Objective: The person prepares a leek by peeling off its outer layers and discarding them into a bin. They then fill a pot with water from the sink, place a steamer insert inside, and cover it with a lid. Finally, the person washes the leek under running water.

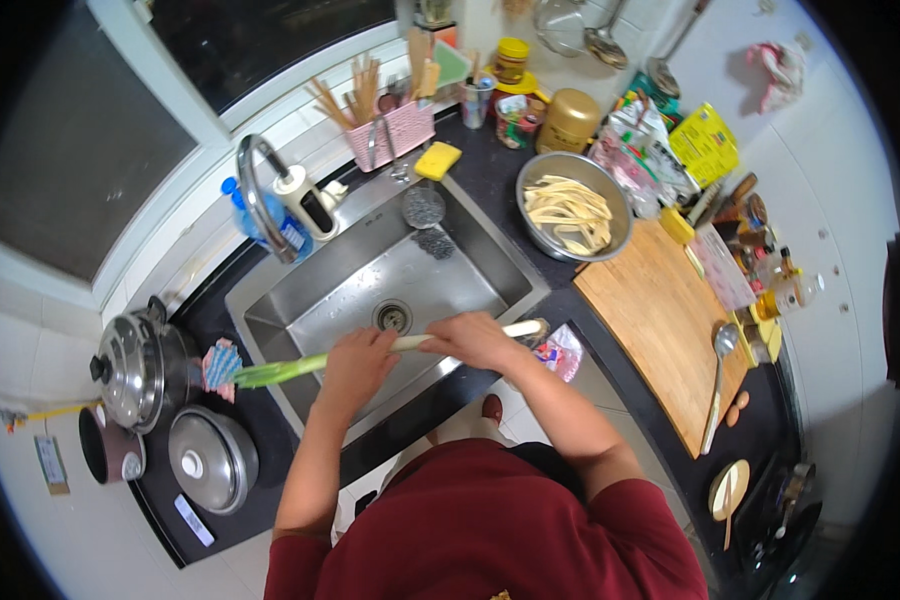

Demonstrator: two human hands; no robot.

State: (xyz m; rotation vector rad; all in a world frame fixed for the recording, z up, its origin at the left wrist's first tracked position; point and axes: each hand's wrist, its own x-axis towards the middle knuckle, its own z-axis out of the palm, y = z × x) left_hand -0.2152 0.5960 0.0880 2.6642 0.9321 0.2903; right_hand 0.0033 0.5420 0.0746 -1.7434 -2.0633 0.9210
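Note:
A long green onion [410, 343] lies across both my hands above the near side of the steel sink [345, 285]. Its green leaves point left and its white stalk and root end reach right, past the sink's front edge. My left hand [360, 362] is closed round the stalk near the leaves. My right hand [468, 338] grips the white part closer to the root. Below the stalk, the sink's drain shows.
A tall curved faucet [254, 190] stands behind the sink, near a yellow sponge [437, 160]. To the right are a steel bowl [624, 212] of pale strips and a wooden cutting board [650, 320] with a ladle [716, 390]. Lidded pots [210, 450] stand at left.

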